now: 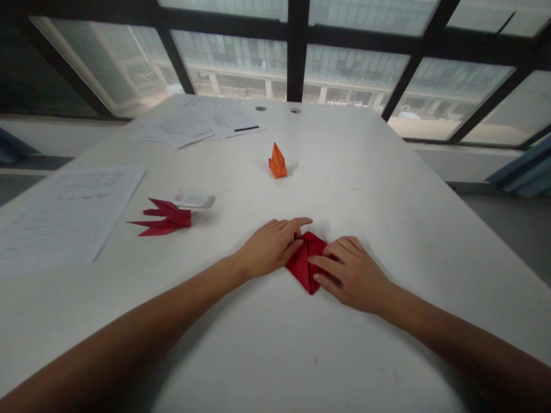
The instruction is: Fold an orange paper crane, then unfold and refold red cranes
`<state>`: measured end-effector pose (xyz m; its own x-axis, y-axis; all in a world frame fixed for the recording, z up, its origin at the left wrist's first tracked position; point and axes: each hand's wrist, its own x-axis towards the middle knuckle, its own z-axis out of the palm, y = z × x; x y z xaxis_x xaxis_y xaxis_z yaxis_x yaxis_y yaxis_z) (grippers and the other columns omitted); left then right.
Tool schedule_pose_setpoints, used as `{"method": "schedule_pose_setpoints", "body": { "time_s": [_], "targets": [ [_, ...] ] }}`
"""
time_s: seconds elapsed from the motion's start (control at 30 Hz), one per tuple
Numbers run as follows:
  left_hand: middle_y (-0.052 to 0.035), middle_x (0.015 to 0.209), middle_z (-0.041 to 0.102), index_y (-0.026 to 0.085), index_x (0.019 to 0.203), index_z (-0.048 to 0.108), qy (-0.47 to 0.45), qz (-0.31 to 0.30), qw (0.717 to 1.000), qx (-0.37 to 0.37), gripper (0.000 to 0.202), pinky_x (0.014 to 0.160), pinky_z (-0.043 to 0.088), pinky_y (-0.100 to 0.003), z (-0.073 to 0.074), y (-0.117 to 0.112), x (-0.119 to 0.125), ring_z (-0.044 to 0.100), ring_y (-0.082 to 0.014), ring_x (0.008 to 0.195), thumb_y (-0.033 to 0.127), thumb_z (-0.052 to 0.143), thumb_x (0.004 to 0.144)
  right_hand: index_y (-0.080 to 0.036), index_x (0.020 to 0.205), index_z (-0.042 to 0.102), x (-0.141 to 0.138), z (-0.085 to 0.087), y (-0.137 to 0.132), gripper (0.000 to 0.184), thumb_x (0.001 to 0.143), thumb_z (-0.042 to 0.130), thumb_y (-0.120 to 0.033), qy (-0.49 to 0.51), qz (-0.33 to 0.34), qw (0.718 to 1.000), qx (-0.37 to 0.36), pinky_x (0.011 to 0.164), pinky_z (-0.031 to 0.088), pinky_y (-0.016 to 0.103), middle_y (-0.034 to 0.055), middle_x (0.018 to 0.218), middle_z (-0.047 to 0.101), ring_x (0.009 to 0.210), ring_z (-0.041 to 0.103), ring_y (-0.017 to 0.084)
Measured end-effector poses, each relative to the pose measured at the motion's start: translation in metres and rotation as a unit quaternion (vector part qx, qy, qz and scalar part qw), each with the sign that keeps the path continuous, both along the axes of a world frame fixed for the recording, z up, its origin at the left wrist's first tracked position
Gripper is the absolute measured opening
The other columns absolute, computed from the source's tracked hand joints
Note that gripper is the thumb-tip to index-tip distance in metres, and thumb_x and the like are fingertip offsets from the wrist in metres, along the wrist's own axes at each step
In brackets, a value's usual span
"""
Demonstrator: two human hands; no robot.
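A folded red paper [305,265] lies flat on the white table [387,229] in front of me. My left hand [271,246] rests on its left edge, fingers stretched out and pressing along the top fold. My right hand [350,272] lies over its right side, fingers flat on the paper. Neither hand lifts it. Part of the paper is hidden under both hands.
A finished red origami figure [166,219] sits to the left beside a small white device [193,199]. An orange origami figure [278,162] stands farther back. Printed sheets [64,215] lie at the left edge, more papers [198,123] at the far end near the windows.
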<state>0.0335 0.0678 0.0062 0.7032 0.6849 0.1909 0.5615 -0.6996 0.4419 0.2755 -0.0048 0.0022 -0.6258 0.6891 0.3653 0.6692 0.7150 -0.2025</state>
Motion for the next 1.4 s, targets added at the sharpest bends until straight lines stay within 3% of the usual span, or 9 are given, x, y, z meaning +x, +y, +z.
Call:
{"method": "schedule_pose_setpoints", "body": {
  "time_s": [0.1, 0.17, 0.3, 0.43, 0.57, 0.73, 1.03, 1.23, 1.4],
  "targets": [
    [-0.0041, 0.117, 0.065, 0.031, 0.152, 0.04, -0.037, 0.003, 0.999, -0.008, 0.05, 0.092, 0.052, -0.032, -0.002, 0.002, -0.001, 0.065, -0.0167, 0.098, 0.018, 0.042, 0.104, -0.02, 0.104, 0.071, 0.0, 0.0, 0.001, 0.014, 0.098, 0.059, -0.025, -0.01, -0.002, 0.999, -0.036, 0.087, 0.045, 0.044, 0.0073, 0.094, 0.067, 0.092, 0.056, 0.025],
    [-0.0056, 0.127, 0.059, 0.031, 0.146, 0.05, -0.037, -0.007, 0.999, 0.014, 0.046, 0.094, 0.052, -0.03, -0.003, 0.002, -0.001, 0.063, -0.0159, 0.102, 0.016, 0.042, 0.103, -0.018, 0.102, 0.07, -0.001, 0.0, 0.001, 0.013, 0.097, 0.061, -0.025, -0.006, -0.009, 0.999, -0.041, 0.088, 0.045, 0.044, 0.0088, 0.098, 0.067, 0.094, 0.056, 0.026],
    [-0.0073, 0.127, 0.058, 0.024, 0.118, 0.069, 0.005, -0.038, 0.997, 0.063, 0.03, 0.098, 0.051, -0.033, -0.003, 0.001, -0.001, 0.06, -0.0196, 0.11, 0.014, 0.046, 0.1, -0.02, 0.127, 0.067, 0.0, 0.0, 0.001, 0.033, 0.096, 0.064, -0.032, -0.007, -0.014, 0.999, -0.039, 0.093, 0.045, 0.047, 0.0134, 0.117, 0.065, 0.103, 0.057, 0.028],
    [-0.0081, 0.108, 0.065, 0.019, 0.113, 0.069, 0.015, -0.056, 0.998, 0.037, 0.026, 0.094, 0.05, -0.034, 0.002, 0.003, 0.001, 0.06, -0.0206, 0.101, 0.022, 0.044, 0.104, -0.025, 0.138, 0.062, 0.0, 0.004, 0.0, 0.045, 0.097, 0.063, -0.043, -0.059, -0.003, 0.997, -0.048, 0.089, 0.045, 0.048, 0.0107, 0.105, 0.063, 0.097, 0.056, 0.029],
    [-0.008, 0.103, 0.065, 0.018, 0.109, 0.069, 0.001, -0.07, 0.997, 0.016, 0.029, 0.093, 0.048, -0.036, 0.007, 0.005, 0.003, 0.059, -0.0215, 0.097, 0.039, 0.048, 0.105, -0.02, 0.117, 0.068, 0.0, 0.006, 0.0, 0.031, 0.098, 0.061, -0.043, -0.041, -0.007, 0.997, -0.071, 0.09, 0.043, 0.047, 0.0089, 0.1, 0.065, 0.096, 0.055, 0.028],
    [-0.0064, 0.095, 0.065, 0.017, 0.093, 0.066, -0.033, -0.079, 0.996, -0.024, 0.037, 0.09, 0.045, -0.034, 0.008, 0.007, 0.002, 0.058, -0.0202, 0.092, 0.047, 0.048, 0.105, -0.02, 0.094, 0.059, 0.003, 0.004, 0.001, 0.005, 0.095, 0.056, -0.024, 0.089, -0.05, 0.99, -0.096, 0.085, 0.044, 0.043, 0.0064, 0.09, 0.067, 0.086, 0.058, 0.025],
    [-0.0061, 0.095, 0.072, 0.017, 0.085, 0.066, -0.088, -0.134, 0.981, -0.108, 0.047, 0.097, 0.044, -0.035, 0.014, 0.012, -0.001, 0.063, -0.0179, 0.09, 0.042, 0.034, 0.109, -0.021, 0.105, 0.069, 0.01, 0.002, 0.005, 0.038, 0.075, 0.05, -0.009, 0.21, -0.142, 0.952, -0.17, 0.083, 0.053, 0.037, 0.0042, 0.101, 0.076, 0.087, 0.068, 0.022],
    [-0.0056, 0.108, 0.073, 0.018, 0.071, 0.062, -0.048, -0.115, 0.988, -0.092, 0.034, 0.093, 0.047, -0.033, 0.02, 0.009, -0.003, 0.063, -0.0193, 0.096, 0.046, 0.074, 0.087, -0.021, 0.108, 0.072, 0.011, 0.001, 0.007, 0.043, 0.073, 0.049, -0.01, 0.245, -0.15, 0.937, -0.198, 0.087, 0.055, 0.039, 0.0045, 0.104, 0.078, 0.094, 0.071, 0.024],
    [-0.003, 0.102, 0.076, 0.019, 0.079, 0.069, -0.05, -0.131, 0.983, -0.12, 0.039, 0.095, 0.046, -0.034, 0.024, 0.008, -0.001, 0.064, -0.0171, 0.094, 0.044, 0.052, 0.103, -0.022, 0.11, 0.073, 0.012, 0.002, 0.008, 0.048, 0.071, 0.049, -0.01, 0.255, -0.143, 0.932, -0.216, 0.084, 0.056, 0.038, 0.0037, 0.104, 0.078, 0.094, 0.071, 0.025]
  ]
}}
